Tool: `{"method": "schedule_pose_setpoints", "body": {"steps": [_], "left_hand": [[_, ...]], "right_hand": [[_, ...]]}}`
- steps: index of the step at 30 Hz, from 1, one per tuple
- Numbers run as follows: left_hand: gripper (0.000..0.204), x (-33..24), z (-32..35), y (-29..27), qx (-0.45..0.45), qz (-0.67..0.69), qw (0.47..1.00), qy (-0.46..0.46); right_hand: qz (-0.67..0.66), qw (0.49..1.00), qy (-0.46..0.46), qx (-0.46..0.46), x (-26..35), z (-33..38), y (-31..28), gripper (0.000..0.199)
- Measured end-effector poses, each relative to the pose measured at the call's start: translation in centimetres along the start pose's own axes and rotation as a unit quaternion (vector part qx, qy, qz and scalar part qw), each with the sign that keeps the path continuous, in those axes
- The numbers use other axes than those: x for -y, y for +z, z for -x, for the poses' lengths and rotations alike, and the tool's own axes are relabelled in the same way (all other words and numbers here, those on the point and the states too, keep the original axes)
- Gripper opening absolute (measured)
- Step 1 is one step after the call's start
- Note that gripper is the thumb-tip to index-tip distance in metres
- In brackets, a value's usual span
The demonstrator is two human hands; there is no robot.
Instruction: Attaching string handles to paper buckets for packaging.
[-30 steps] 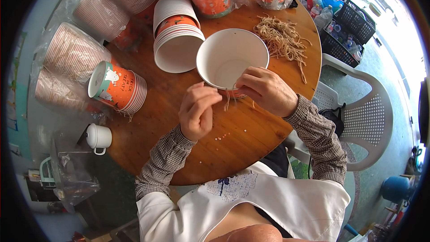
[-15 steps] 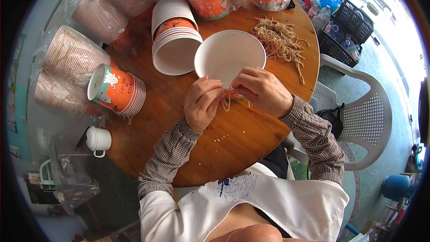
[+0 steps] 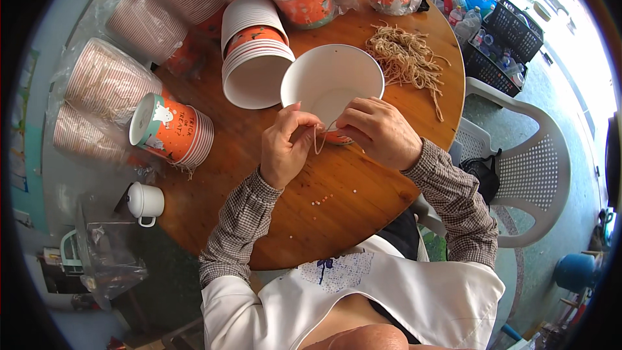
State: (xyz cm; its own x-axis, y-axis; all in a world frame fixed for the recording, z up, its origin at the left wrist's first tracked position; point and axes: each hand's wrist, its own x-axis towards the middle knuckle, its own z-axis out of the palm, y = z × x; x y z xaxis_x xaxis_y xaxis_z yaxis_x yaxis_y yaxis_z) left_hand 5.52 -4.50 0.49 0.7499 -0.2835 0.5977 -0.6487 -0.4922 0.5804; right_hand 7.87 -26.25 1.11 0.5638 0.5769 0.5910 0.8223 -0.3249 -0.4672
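A white-lined paper bucket [image 3: 332, 74] stands on the wooden table, tilted so its open mouth faces me. Both hands meet at its near rim. My left hand [image 3: 288, 139] pinches a loop of thin tan cord [image 3: 317, 142] between thumb and fingers. My right hand [image 3: 382, 131] is closed at the bucket's near rim, also gripping the cord, a short stretch of which shows between the hands. The fingertips partly hide where the cord meets the bucket. A tangled heap of the same cord [image 3: 405, 55] lies at the far right of the table.
Nested paper buckets [image 3: 257, 81] lie beside the open one. An orange-and-green stack [image 3: 172, 131] is at the left, before plastic-wrapped stacks [image 3: 107, 81]. Tiny paper discs [image 3: 321, 201] are scattered nearby. A white lidded mug [image 3: 146, 201] stands left; a grey plastic chair [image 3: 528, 162] stands right.
My left hand has drawn slightly left, and its fingers have opened into a pinch with the cord loop beside them. My right hand has barely moved.
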Motion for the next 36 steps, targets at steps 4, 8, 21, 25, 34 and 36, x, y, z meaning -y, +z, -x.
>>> {"method": "schedule_pose_setpoints", "body": {"steps": [4, 8, 21, 25, 34, 36], "left_hand": [[0.012, 1.3, 0.9, 0.6, -0.035, 0.020, 0.997, 0.058], [0.016, 0.9, 0.8, 0.6, -0.035, 0.005, 0.995, 0.095], [0.037, -5.6, -4.6, -1.0, 0.005, 0.104, 0.994, 0.024], [0.016, -5.3, -3.3, -0.6, 0.068, 0.213, 0.968, -0.109], [0.008, -4.1, -1.1, -1.5, -0.016, 0.199, 0.968, -0.150], [0.008, -3.7, -1.1, -1.5, -0.013, 0.175, 0.975, -0.136]], "right_hand": [[0.007, 1.000, 0.003, 0.002, 0.3, -0.2, 0.4, 0.012], [-0.138, 0.990, 0.031, -0.005, 0.5, -0.7, -1.3, 0.018], [-0.351, 0.927, 0.134, -0.004, 4.0, -3.3, -6.3, 0.008], [-0.397, 0.892, 0.210, 0.046, 3.5, -2.2, -7.6, 0.006], [-0.738, 0.666, 0.101, 0.036, 2.6, 0.9, -9.6, 0.021], [-0.755, 0.654, 0.052, 0.013, 2.6, 0.5, -9.5, 0.024]]}}
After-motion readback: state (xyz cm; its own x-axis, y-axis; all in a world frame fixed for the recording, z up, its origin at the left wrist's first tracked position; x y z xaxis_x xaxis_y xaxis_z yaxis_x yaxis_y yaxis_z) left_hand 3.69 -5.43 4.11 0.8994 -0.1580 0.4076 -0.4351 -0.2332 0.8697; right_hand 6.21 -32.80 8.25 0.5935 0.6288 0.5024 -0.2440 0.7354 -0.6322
